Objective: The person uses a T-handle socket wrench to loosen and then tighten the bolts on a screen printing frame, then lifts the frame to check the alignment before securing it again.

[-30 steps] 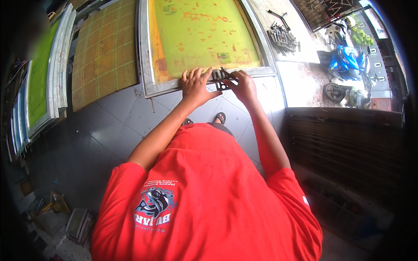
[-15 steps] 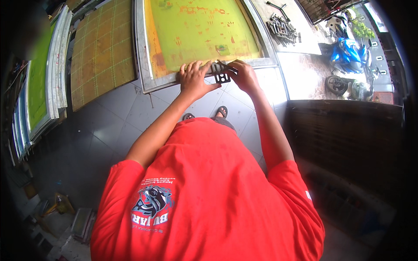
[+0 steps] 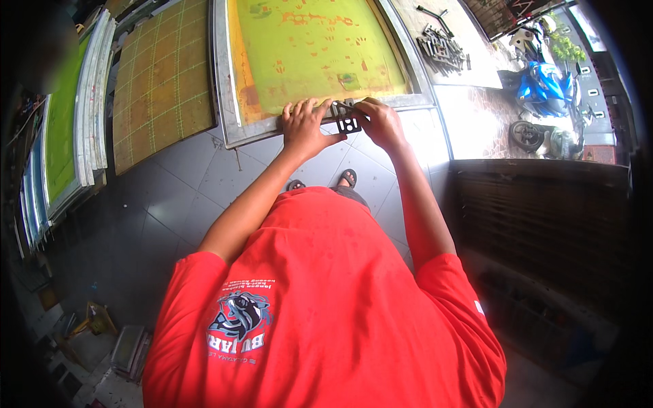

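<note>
A black slotted metal bracket (image 3: 349, 126) stands at the near edge of a screen-printing frame (image 3: 256, 130), which has a yellow-green mesh. My left hand (image 3: 303, 130) lies to its left; the fingers reach over the frame's edge, and index finger and thumb span the bracket's top and bottom. From the right, my right hand (image 3: 382, 125) pinches a thin dark bar at the bracket's upper part. Whether that bar belongs to the bracket is too small to tell. The right fingertips are partly hidden behind the hand.
Several dark metal parts (image 3: 441, 49) lie on a pale board at the far right. A brown gridded panel (image 3: 163, 88) leans left of the frame, beside stacked screens (image 3: 85, 102). A blue motorbike (image 3: 544, 88) stands at the right, beyond a dark slatted panel (image 3: 537, 217).
My right hand has shifted slightly, and the dark bar at its fingertips has swung to a flatter angle. My left hand stays at the bracket.
</note>
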### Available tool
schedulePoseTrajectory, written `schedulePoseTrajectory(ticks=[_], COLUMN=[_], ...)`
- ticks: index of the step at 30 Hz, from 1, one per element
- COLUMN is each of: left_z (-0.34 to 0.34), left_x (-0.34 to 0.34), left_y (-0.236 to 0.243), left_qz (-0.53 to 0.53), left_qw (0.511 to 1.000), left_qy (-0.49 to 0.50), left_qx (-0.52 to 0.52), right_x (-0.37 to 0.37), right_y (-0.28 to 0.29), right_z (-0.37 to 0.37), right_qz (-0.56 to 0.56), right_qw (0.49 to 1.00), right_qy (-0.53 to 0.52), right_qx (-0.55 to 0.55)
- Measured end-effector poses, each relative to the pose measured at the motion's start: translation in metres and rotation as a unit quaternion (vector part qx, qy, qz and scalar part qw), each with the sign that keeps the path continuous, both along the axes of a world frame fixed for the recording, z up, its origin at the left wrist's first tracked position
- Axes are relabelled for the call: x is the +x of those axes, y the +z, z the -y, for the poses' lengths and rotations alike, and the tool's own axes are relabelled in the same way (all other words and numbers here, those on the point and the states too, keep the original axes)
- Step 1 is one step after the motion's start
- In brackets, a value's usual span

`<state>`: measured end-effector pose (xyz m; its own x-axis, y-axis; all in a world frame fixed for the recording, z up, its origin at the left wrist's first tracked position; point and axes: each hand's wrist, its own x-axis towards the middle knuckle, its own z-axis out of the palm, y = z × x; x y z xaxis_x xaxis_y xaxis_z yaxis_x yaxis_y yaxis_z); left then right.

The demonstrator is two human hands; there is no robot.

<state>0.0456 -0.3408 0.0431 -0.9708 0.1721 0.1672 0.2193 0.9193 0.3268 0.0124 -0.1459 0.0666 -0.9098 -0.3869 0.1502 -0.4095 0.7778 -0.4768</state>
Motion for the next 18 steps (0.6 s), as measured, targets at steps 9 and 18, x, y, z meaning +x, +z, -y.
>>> schedulePoseTrajectory(ticks=[9, 18], left_z=[0.000, 0.001], left_x=[-0.001, 0.000], left_y=[-0.001, -0.003], left_qz=[-0.002, -0.017], left_qw=[1.000, 1.000], left_qy=[-0.006, -0.005], left_qx=[0.005, 0.018], right_x=[0.000, -0.001], right_y=[0.005, 0.005], right_z=[0.001, -0.002], right_qz=[-0.005, 0.004], right_qw=[0.999, 0.994], right_qy=[-0.035, -0.073], right_qx=[-0.039, -0.078])
